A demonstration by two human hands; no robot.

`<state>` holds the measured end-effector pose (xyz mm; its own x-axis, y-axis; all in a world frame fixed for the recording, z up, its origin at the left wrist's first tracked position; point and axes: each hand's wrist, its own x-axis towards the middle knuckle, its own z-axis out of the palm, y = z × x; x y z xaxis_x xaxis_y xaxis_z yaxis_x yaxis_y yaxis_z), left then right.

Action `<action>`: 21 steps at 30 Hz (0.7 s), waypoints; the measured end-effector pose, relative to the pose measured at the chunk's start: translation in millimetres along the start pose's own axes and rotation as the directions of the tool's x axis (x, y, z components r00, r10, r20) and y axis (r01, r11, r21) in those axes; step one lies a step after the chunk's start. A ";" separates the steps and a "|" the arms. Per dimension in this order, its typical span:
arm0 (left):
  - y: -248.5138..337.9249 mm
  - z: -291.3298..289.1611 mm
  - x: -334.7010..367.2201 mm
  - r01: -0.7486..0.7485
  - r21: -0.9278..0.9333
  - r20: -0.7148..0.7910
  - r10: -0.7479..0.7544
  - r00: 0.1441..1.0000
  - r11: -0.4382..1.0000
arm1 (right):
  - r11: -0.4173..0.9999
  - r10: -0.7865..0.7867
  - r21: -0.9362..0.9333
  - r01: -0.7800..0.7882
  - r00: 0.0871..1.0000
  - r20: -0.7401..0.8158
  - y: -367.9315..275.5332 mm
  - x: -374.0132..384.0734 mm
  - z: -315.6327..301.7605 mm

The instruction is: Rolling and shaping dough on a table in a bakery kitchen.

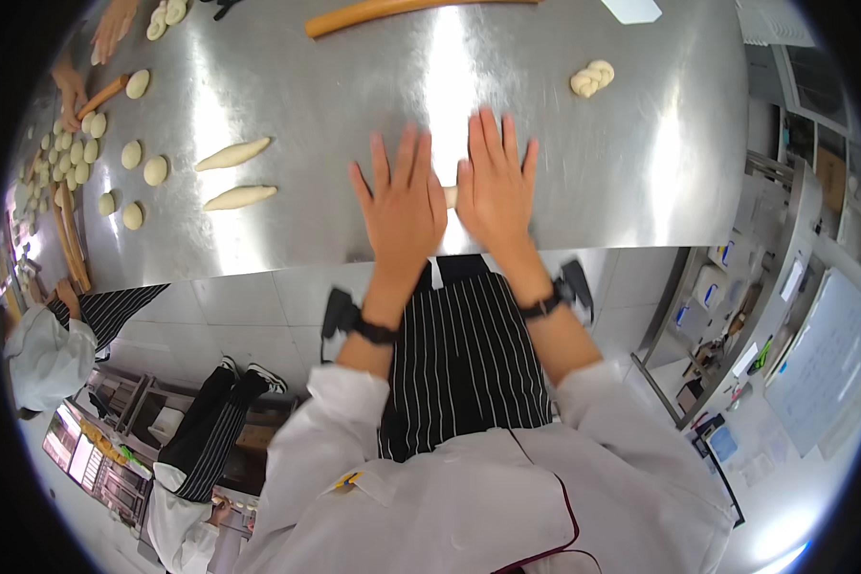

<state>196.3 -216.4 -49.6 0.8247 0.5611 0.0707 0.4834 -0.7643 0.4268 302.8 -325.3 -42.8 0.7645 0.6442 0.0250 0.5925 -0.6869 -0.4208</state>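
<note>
My left hand [402, 206] and my right hand [496, 187] lie flat, palms down, side by side over a piece of dough [451, 197] on the steel table. Only a short pale stretch of the dough shows between them; the rest is under the palms. Both hands have their fingers stretched out toward the far side. To the left lie two tapered dough strips, one [232, 154] farther away and one [240, 197] nearer. A braided dough knot [592, 78] rests at the far right.
A long wooden rolling pin [402, 14] lies at the table's far side, near a white scraper [632, 10]. Several dough balls [156, 171] spread leftward, where co-workers' hands [70, 93] work. Wooden sticks [70, 239] lie at the left edge. Shelving [727, 297] stands at right.
</note>
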 end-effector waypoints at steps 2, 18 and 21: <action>4.7 -15.8 40.3 -0.057 0.135 0.017 0.055 0.998 0.989 | 0.995 -0.081 -0.059 0.077 0.995 -0.057 4.6 41.3 -9.7; -11.3 -4.3 9.6 0.038 0.060 0.049 -0.041 0.998 0.998 | 0.991 -0.067 -0.117 0.061 0.997 -0.050 8.9 21.7 -2.6; -17.7 -14.1 46.2 0.031 0.137 -0.056 -0.023 0.998 0.990 | 0.995 -0.095 -0.034 0.093 0.992 -0.084 6.2 40.4 -9.7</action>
<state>221.7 -172.5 -41.2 0.7953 0.5959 0.1115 0.5444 -0.7829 0.3011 339.9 -306.8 -35.6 0.7232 0.6760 0.1412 0.6692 -0.6354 -0.3853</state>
